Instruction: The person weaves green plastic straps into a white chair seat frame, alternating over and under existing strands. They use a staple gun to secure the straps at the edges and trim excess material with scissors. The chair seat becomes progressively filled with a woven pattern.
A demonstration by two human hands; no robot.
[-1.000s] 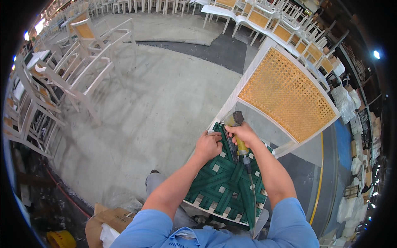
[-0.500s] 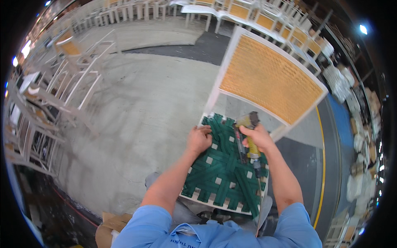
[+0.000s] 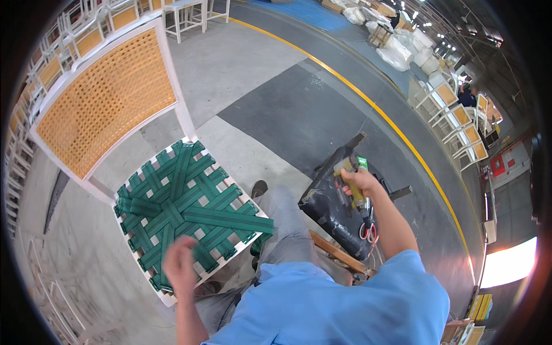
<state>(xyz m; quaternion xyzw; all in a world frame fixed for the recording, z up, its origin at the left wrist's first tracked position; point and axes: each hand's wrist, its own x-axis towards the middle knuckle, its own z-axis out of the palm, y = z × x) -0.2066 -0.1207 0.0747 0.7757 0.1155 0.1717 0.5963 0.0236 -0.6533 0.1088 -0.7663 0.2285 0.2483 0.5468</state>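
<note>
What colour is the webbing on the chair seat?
Dark green webbing, interwoven on a white frame; head view.

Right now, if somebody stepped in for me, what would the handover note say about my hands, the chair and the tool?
Left hand: blurred, open as far as I can tell, over the near edge of the green webbing on the white chair frame.
Right hand: closed on the staple gun, held out to the right over a black wrapped stool, away from the chair.
Red-handled scissors lie by the stool.
Done: green straps are woven across the whole seat; the cane back is in place.
Left: cannot tell whether every strap end is fastened; check the near edge.
</note>
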